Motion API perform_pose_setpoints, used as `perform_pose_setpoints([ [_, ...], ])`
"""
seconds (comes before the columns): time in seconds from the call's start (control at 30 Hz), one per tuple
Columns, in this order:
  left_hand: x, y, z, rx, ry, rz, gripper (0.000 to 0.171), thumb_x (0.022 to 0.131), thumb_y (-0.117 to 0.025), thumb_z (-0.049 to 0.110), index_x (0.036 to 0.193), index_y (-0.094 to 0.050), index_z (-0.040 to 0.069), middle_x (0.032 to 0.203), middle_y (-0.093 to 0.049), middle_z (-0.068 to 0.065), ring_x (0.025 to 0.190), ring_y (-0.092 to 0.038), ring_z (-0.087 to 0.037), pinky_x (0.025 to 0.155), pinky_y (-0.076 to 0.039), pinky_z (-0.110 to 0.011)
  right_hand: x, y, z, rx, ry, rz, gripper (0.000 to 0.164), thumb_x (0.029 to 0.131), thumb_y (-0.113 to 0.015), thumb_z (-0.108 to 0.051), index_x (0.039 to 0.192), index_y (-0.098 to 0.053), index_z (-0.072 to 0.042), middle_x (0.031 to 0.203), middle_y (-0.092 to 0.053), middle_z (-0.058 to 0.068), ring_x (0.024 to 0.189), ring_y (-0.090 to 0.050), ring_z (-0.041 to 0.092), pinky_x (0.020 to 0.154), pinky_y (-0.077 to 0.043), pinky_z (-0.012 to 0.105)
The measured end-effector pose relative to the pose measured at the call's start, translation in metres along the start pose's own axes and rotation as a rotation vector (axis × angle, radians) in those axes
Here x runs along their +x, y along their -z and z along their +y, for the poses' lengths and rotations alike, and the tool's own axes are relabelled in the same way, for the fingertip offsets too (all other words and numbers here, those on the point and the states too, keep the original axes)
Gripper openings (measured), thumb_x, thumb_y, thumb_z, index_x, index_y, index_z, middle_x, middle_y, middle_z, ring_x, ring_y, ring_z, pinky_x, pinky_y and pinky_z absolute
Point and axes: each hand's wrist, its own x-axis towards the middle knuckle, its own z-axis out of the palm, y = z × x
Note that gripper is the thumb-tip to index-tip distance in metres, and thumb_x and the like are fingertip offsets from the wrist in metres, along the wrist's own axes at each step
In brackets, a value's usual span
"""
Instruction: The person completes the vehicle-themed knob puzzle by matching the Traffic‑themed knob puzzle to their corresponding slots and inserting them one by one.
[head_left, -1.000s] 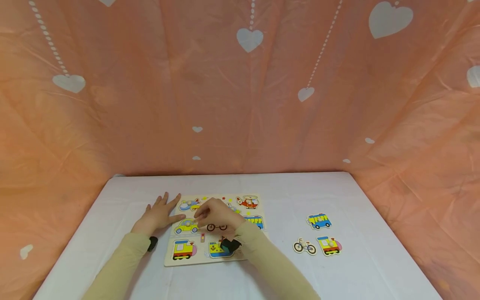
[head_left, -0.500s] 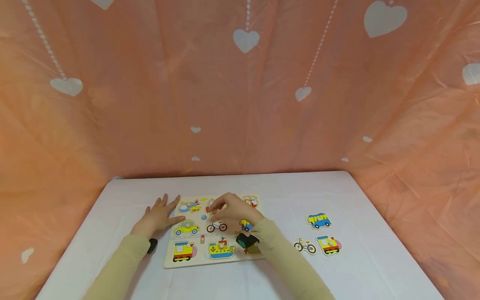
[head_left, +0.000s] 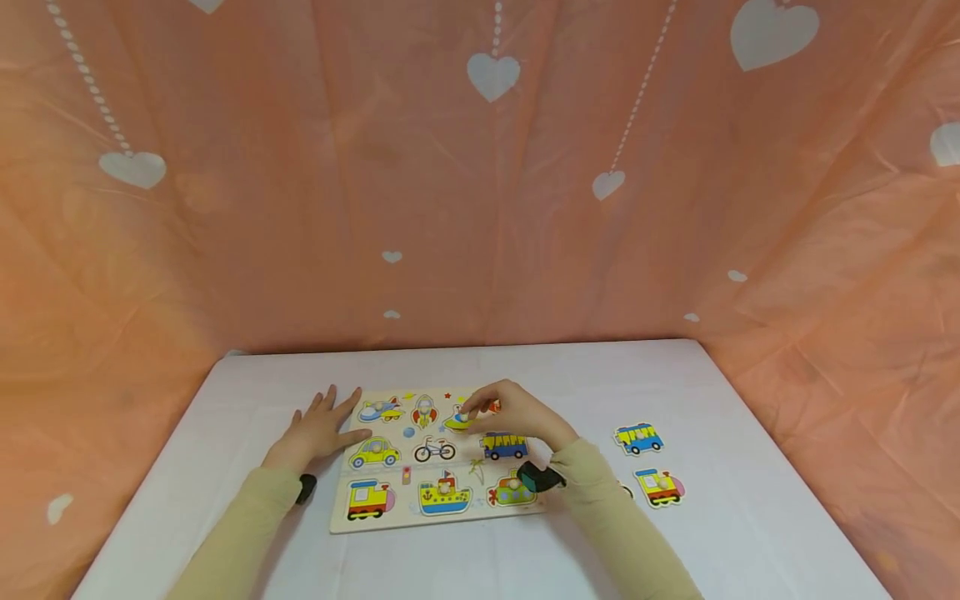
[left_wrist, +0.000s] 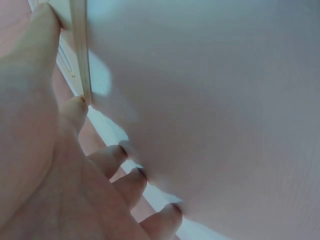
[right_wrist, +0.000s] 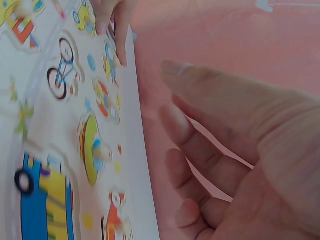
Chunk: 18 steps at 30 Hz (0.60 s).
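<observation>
A wooden knob puzzle board [head_left: 339, 521] with vehicle pictures lies on the white table. My left hand [head_left: 309, 433] rests spread at its left side, thumb and index finger touching the edge. Above the upper right of the board is my right hand [head_left: 517, 412], its fingers loosely bent and holding nothing in the right wrist view. Nearest to it are the flying saucer piece [right_wrist: 90, 150] and the helicopter [right_wrist: 115, 215], which the hand mostly covers in the head view. Knobs show on the car [head_left: 375, 452], rocket [head_left: 424, 412], ship [head_left: 444, 497] and submarine [head_left: 513, 490].
Right of the board lie a loose bus piece [head_left: 638, 438] and a train piece [head_left: 659, 487]. A bicycle piece [head_left: 627, 492] is mostly hidden behind the right sleeve. An orange curtain [head_left: 480, 208] with white hearts hangs behind the table.
My right hand has moved right across the board, from beside the car to over the flying saucer and helicopter. Its sleeve now covers most of the loose bicycle piece. The left hand stays in place.
</observation>
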Motion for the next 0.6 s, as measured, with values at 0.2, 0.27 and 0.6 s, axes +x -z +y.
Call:
perform_pose_setpoints([
  [0.2, -0.001, 0.0, 0.001, -0.005, 0.0, 0.0, 0.088, 0.074, -0.057, 0.059, 0.141, -0.023, 0.012, 0.141, -0.007, -0.031, 0.125, -0.004, -0.051, 0.093, -0.004, -0.068, -0.021, 0.011, 0.001, 0.023, -0.019, 0.031, 0.025, 0.073, -0.074, -0.015, 0.096, -0.067, -0.007, 0.088, -0.065, 0.004, 0.082, -0.056, 0.021, 0.072, -0.045, 0.036],
  [0.27, -0.002, 0.0, 0.002, -0.007, 0.003, -0.003, 0.089, 0.074, -0.057, 0.059, 0.141, -0.023, 0.012, 0.141, -0.007, -0.031, 0.126, -0.004, -0.051, 0.094, -0.004, -0.068, -0.029, 0.017, -0.008, 0.019, -0.021, 0.032, 0.023, 0.073, -0.073, -0.014, 0.095, -0.067, -0.008, 0.087, -0.064, 0.006, 0.082, -0.056, 0.024, 0.07, -0.045, 0.036],
  [0.6, -0.001, 0.0, 0.002, 0.002, 0.004, 0.0, 0.089, 0.074, -0.056, 0.06, 0.141, -0.023, 0.012, 0.141, -0.007, -0.031, 0.126, -0.004, -0.051, 0.093, -0.004, -0.068, -0.051, 0.03, 0.021, -0.013, -0.046, 0.079, 0.025, 0.073, -0.073, -0.013, 0.097, -0.067, -0.009, 0.081, -0.064, -0.002, 0.082, -0.054, 0.017, 0.066, -0.04, 0.033],
])
